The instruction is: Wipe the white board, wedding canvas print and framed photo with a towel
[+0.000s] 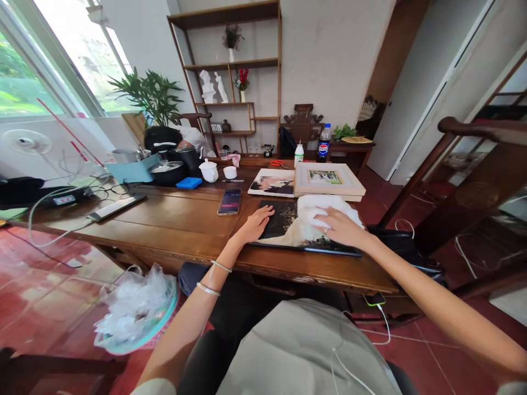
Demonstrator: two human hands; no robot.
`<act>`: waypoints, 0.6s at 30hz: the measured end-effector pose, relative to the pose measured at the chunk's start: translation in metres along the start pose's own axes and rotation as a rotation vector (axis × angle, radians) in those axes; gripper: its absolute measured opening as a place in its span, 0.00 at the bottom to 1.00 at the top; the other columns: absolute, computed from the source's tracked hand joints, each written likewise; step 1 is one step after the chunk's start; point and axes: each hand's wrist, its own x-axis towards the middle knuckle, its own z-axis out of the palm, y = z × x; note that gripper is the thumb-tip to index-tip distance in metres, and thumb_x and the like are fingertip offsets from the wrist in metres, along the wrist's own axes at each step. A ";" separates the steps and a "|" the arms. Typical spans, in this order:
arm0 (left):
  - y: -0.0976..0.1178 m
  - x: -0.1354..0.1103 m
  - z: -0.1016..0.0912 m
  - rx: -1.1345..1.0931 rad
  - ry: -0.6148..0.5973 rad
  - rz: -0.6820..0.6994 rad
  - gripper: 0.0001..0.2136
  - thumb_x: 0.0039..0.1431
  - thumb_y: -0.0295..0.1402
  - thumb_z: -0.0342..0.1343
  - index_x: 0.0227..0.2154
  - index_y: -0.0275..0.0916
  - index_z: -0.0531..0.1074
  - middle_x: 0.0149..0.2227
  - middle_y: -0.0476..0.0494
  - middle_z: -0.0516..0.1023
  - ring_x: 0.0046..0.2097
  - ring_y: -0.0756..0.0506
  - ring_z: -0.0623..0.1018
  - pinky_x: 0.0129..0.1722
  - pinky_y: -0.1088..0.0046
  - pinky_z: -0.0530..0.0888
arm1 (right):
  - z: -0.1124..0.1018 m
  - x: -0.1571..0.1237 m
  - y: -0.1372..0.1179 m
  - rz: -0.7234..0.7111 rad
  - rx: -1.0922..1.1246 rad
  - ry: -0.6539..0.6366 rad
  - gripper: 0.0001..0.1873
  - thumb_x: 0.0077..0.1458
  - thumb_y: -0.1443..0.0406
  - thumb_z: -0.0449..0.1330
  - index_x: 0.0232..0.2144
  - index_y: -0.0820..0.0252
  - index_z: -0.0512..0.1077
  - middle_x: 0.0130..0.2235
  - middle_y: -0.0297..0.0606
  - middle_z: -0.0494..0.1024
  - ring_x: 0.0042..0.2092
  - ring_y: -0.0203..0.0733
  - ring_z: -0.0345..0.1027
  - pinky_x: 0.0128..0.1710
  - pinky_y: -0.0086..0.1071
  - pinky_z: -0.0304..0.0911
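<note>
A dark photo panel (284,219) with a pale dress printed on it lies at the table's front edge. My left hand (256,224) rests on its left side, fingers stretched out and holding nothing. On the panel's right part, my right hand (343,226) grips a white cloth (315,207) and presses it against the surface. The cloth hides the upper right of the picture. Just behind the panel are a photo print (272,182) and a framed wedding picture (349,180). A phone (229,202) lies to the left of the panel.
Red scissors (278,163), a white bottle (298,153) and a cola bottle (324,144) stand or lie behind the frames. Further left are a white teapot (208,171), a cup (230,172) and a blue box (189,182). A bag-lined basket (135,312) is below left.
</note>
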 end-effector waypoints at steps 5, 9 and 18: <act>-0.002 0.000 0.001 -0.008 0.004 -0.004 0.17 0.62 0.29 0.41 0.50 0.39 0.68 0.59 0.41 0.65 0.62 0.44 0.61 0.60 0.57 0.58 | -0.013 -0.046 -0.064 -0.131 0.111 -0.031 0.17 0.47 0.72 0.54 0.41 0.57 0.73 0.60 0.45 0.61 0.62 0.50 0.48 0.60 0.51 0.43; -0.003 0.000 0.001 -0.007 0.008 0.010 0.17 0.62 0.30 0.40 0.50 0.38 0.68 0.59 0.41 0.65 0.62 0.45 0.60 0.61 0.58 0.58 | -0.017 -0.051 -0.069 -0.165 0.151 -0.058 0.16 0.48 0.71 0.54 0.40 0.58 0.74 0.60 0.43 0.60 0.62 0.51 0.48 0.60 0.50 0.45; -0.004 0.001 0.000 -0.001 -0.006 0.027 0.18 0.62 0.29 0.40 0.51 0.36 0.67 0.58 0.39 0.65 0.62 0.45 0.60 0.61 0.59 0.58 | 0.003 0.015 0.049 0.149 0.087 -0.090 0.25 0.60 0.54 0.45 0.54 0.58 0.66 0.56 0.42 0.68 0.59 0.59 0.53 0.57 0.54 0.47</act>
